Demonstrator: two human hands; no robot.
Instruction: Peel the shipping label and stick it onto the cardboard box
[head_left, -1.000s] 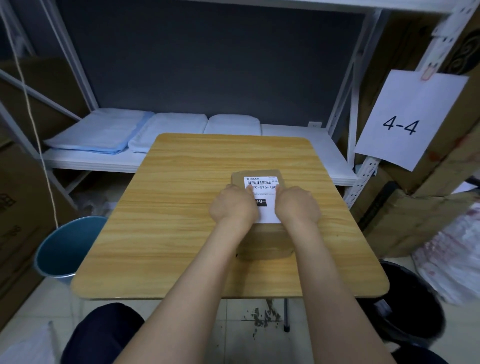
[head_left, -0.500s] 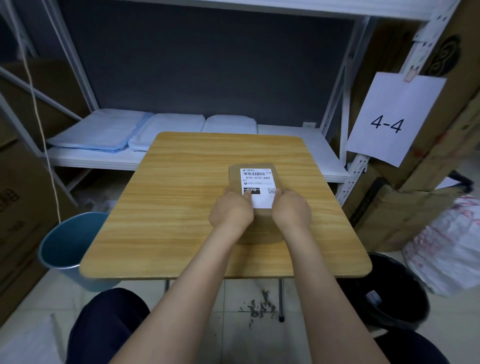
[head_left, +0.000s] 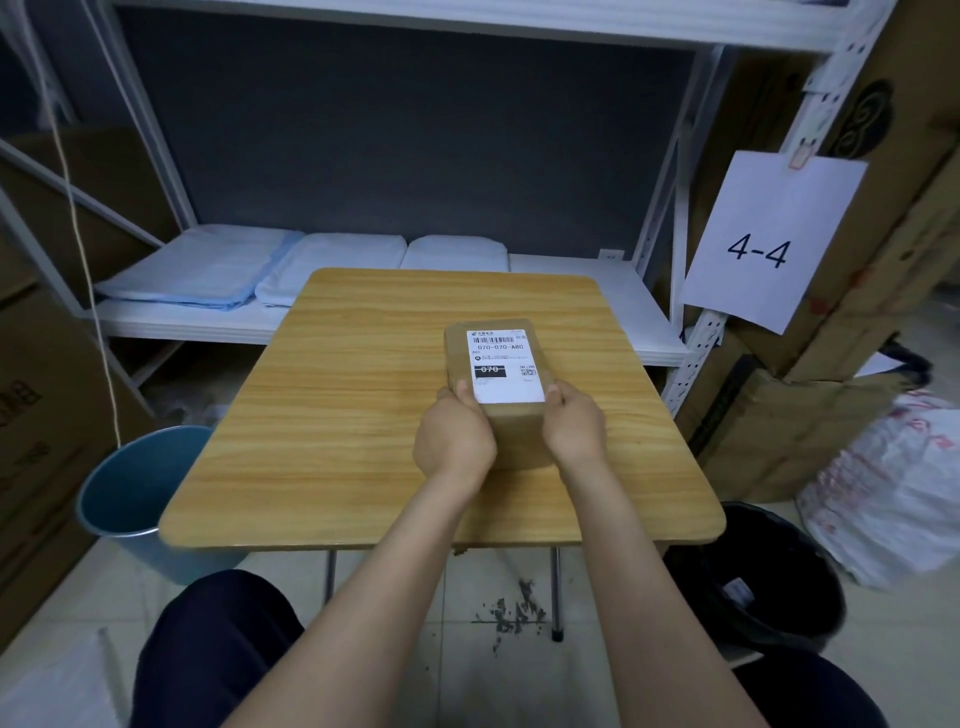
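On the cardboard box (head_left: 511, 426), hands slid nearer — shipping label (head_left: 504, 366) uncovered.

Shipping label (head_left: 504, 366) reads "070-070-A80" and "070"; hanging sheet (head_left: 769, 244) reads "4-4".

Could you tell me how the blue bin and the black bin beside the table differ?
The blue bin stands left of the table; the black bin stands to its right. The blue bin looks empty inside, while the black bin holds a scrap of white paper. Both are round, open-topped and on the floor.
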